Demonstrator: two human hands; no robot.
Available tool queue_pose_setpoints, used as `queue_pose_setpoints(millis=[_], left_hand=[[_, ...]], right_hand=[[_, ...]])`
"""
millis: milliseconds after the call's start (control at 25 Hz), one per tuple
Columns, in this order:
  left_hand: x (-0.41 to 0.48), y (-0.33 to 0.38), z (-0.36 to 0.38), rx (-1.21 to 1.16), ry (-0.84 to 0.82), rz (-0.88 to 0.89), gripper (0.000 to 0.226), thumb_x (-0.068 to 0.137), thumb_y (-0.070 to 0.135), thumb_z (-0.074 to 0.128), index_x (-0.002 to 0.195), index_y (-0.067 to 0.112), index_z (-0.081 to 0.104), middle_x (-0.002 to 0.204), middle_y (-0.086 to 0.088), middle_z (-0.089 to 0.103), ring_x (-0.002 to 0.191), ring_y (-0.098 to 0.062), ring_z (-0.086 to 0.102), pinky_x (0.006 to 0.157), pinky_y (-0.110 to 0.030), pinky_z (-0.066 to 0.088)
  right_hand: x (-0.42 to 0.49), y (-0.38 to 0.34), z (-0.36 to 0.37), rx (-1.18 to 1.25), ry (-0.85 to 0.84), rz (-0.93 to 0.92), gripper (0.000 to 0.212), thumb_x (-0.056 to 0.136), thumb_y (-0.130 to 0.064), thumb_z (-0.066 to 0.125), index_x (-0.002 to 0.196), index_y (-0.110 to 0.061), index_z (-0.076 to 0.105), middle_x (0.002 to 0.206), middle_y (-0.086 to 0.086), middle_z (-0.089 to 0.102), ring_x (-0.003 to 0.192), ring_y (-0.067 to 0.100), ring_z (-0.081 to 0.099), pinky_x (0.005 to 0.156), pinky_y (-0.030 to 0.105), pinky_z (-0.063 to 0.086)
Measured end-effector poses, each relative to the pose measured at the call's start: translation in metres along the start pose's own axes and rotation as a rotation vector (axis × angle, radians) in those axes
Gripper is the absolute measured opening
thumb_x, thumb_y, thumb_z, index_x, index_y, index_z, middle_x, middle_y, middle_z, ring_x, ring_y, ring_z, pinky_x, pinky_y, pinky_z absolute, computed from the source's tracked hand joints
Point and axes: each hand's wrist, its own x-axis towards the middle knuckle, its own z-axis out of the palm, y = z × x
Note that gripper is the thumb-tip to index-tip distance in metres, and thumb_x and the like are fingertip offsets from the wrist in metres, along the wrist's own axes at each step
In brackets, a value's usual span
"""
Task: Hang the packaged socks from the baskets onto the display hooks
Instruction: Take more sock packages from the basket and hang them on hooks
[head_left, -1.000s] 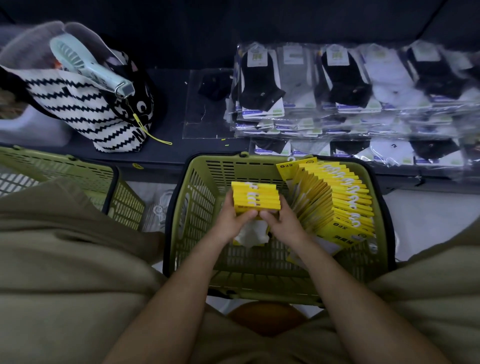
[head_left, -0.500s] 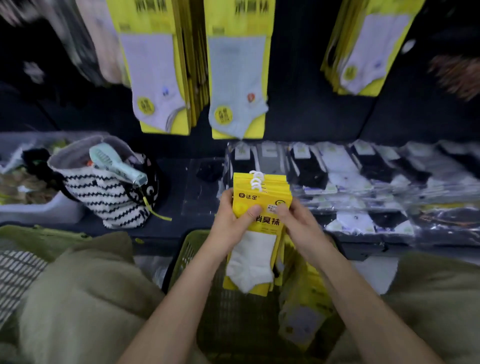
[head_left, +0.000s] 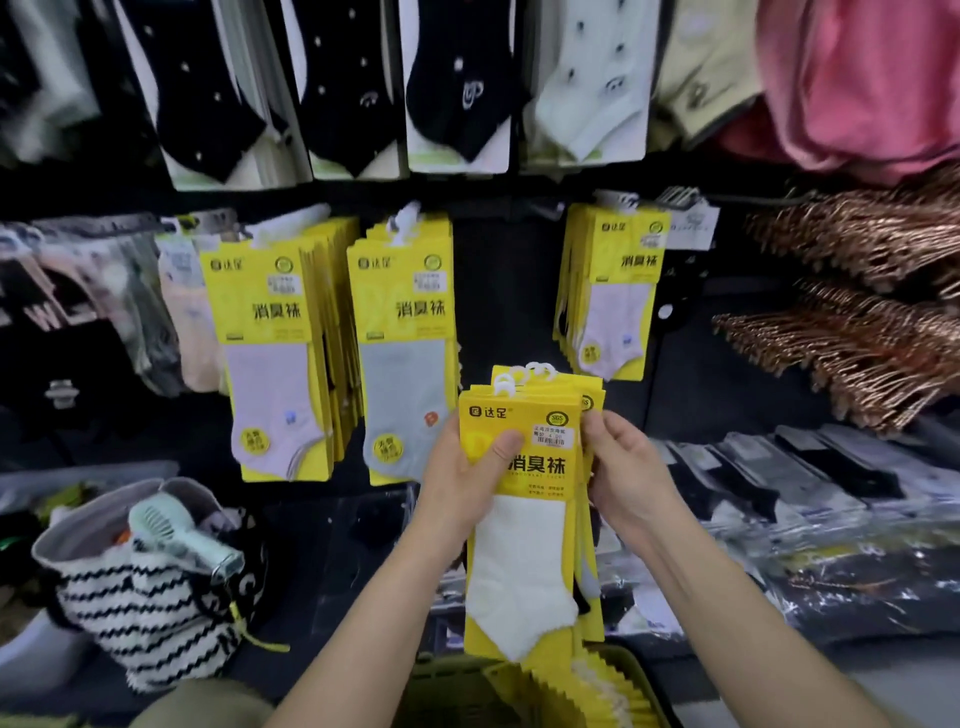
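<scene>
The scene is dim, with dark backing panels and deep shadow between the hanging goods. The stack of yellow sock packs (head_left: 524, 467) at center is the sharpest thing, and its print is readable. Toward the top, the black socks (head_left: 208, 98) and pink cloth (head_left: 857, 78) smear with blur. Wide-angle distortion bends the edges. Soft glare streaks the clear-wrapped packs (head_left: 857, 545) at right.

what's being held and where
Stack of yellow sock packs: left hand grips its upper left edge, thumb on the front; right hand pinches its upper right edge.
</scene>
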Motion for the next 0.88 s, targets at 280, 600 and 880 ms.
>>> queue_pose_setpoints(millis=[280, 600, 880], left_hand=[[0.027, 0.012, 0.000, -0.117, 0.065, -0.011, 0.041, 0.065, 0.040, 0.068, 0.103, 0.029, 0.057, 0.103, 0.004, 0.071, 0.096, -0.016, 0.068, 0.080, -0.035, 0.056], [0.053, 0.009, 0.010, -0.048, 0.099, -0.030, 0.043, 0.067, 0.040, 0.067, 0.107, 0.031, 0.053, 0.102, 0.011, 0.069, 0.091, -0.003, 0.067, 0.071, -0.019, 0.055], [0.063, 0.011, 0.018, 0.102, 0.073, 0.014, 0.033, 0.079, 0.019, 0.071, 0.099, 0.030, 0.047, 0.100, 0.005, 0.065, 0.088, -0.002, 0.064, 0.072, -0.019, 0.052]], right_hand=[[0.036, -0.043, -0.001, -0.077, -0.121, 0.029, 0.025, 0.077, -0.024, 0.062, 0.093, -0.006, 0.069, 0.088, 0.012, 0.074, 0.076, 0.025, 0.070, 0.060, 0.035, 0.057], [0.070, -0.067, -0.001, -0.145, -0.116, 0.083, 0.018, 0.077, -0.028, 0.064, 0.075, -0.011, 0.059, 0.069, 0.006, 0.069, 0.059, 0.021, 0.064, 0.052, 0.032, 0.054], [0.094, -0.112, 0.016, -0.797, -0.219, -0.199, 0.005, 0.084, -0.022, 0.068, 0.081, -0.023, 0.072, 0.084, -0.008, 0.071, 0.079, 0.006, 0.064, 0.066, 0.019, 0.052]])
